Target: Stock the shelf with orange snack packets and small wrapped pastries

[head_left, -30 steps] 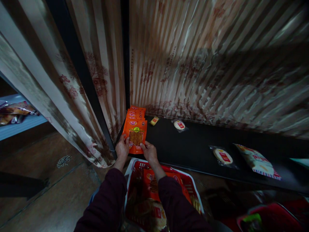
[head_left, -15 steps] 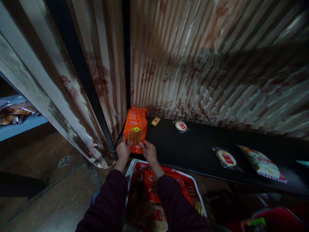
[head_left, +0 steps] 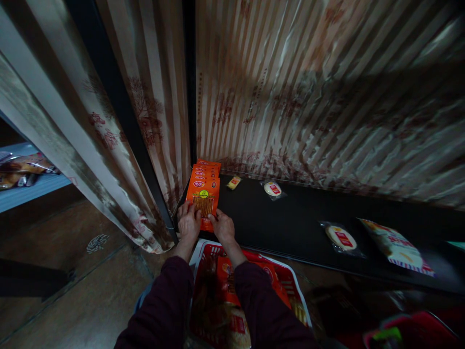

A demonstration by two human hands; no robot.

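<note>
An overlapping row of orange snack packets (head_left: 208, 167) lies at the left end of the black shelf (head_left: 269, 225). On top and nearest me is an orange snack packet (head_left: 204, 205) with a window showing brown strips and a yellow-green round label. My left hand (head_left: 189, 223) grips its lower left edge, fingers resting over the side. At the lower right edge, my right hand (head_left: 222, 227) pinches it between thumb and fingers. Beneath my forearms stands a red basket with a white rim (head_left: 298, 286), holding more orange packets (head_left: 276, 278) and other wrapped food.
A small yellow packet (head_left: 233, 182), a round white wrapped item (head_left: 272, 189), another round one (head_left: 341, 238) and a larger bag (head_left: 396, 247) lie along the shelf. Dark posts (head_left: 189, 87) and striped curtains (head_left: 290, 97) bound it. Another red basket (head_left: 428, 329) is lower right.
The front packet has shifted slightly left and up, lying closer in line with the row. My left hand has moved a little right, its fingers further over the packet's edge.
</note>
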